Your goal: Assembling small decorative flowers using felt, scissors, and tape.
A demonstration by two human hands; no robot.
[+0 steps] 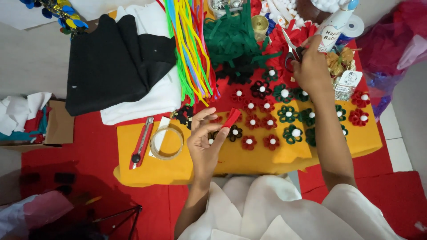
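1. A cardboard box sat at the far left edge; white and red scraps of cloth spilled out of it; what lay deeper inside could not be made out.
2. A clear container stood at the far edge, past the green strips; it held small shiny bits, too blurred to tell apart.
3. The left hand pinched a red felt piece between thumb and fingertips; the other fingers spread open.
4. The red felt piece was small, flat and roughly oblong, tilted upward to the right; it hung just above the yellow sheet, near the left end of the rows of felt flowers.
5. The right hand was closed around scissors, far and to the right; the blades pointed away, over red felt.
6. The felt flowers were red, green and black, each with a white ball at its centre.
7. A tape roll and a red cutter lay left of the left hand on the yellow sheet; coloured pipe cleaners and black cloth lay farther off.
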